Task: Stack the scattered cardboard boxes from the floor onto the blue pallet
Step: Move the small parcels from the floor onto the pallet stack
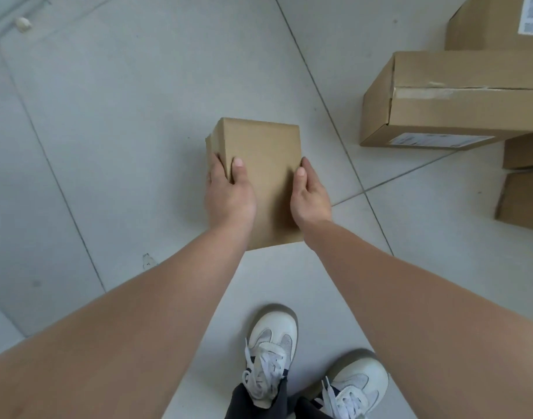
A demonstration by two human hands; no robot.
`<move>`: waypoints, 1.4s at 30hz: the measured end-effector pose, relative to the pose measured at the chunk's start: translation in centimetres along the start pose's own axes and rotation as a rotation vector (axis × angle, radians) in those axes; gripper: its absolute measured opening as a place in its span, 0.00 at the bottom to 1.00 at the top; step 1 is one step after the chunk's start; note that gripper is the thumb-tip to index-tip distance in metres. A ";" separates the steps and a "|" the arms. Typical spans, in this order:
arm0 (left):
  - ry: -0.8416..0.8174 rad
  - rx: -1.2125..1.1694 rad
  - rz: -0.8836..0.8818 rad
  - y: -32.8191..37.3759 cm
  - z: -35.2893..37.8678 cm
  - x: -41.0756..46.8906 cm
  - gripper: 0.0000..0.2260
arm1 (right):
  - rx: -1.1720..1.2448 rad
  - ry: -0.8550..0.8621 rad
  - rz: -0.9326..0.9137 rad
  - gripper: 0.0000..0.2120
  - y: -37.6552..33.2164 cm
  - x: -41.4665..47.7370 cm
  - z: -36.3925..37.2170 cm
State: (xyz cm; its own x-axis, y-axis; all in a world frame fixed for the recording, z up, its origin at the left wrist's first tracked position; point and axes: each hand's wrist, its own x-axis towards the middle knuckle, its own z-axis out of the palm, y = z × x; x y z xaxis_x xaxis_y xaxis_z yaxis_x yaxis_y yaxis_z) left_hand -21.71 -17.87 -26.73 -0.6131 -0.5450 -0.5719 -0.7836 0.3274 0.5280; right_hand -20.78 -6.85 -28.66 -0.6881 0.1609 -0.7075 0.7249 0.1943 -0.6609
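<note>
A small plain cardboard box [260, 164] is held in front of me above the grey tiled floor. My left hand [229, 195] grips its left side, thumb on top and fingers wrapped round the edge. My right hand [309, 196] grips the right side the same way. The blue pallet is out of view.
A larger taped cardboard box [452, 107] with a white label lies on the floor at the right. More boxes sit behind it [488, 22] and at the right edge [522, 201]. My two white sneakers [271, 355] stand at the bottom. A small crumpled scrap [23, 24] lies far left.
</note>
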 end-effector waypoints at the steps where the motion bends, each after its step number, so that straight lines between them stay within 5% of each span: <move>1: -0.010 -0.030 -0.004 -0.1 -0.1 0.2 0.25 | 0.019 0.005 -0.005 0.22 0.1 0.2 0.5; 15: -0.109 -0.046 0.028 3.7 -0.7 -4.8 0.22 | -0.035 0.187 -0.125 0.20 -2.4 -4.4 -5.8; 33: -0.613 -0.204 0.260 22.1 -3.2 -25.5 0.22 | 0.273 0.513 -0.114 0.20 -13.3 -21.7 -26.1; 42: -0.802 -0.176 0.364 26.0 -3.6 -35.7 0.20 | 0.360 0.717 -0.091 0.21 -13.9 -30.9 -32.7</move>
State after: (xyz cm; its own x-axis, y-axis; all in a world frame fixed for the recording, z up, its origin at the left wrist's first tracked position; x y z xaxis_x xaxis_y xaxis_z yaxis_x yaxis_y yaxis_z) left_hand -19.78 7.36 9.68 -0.7580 0.2938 -0.5824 -0.5411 0.2154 0.8129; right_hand -10.62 17.16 10.52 -0.5092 0.7646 -0.3950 0.5460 -0.0677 -0.8350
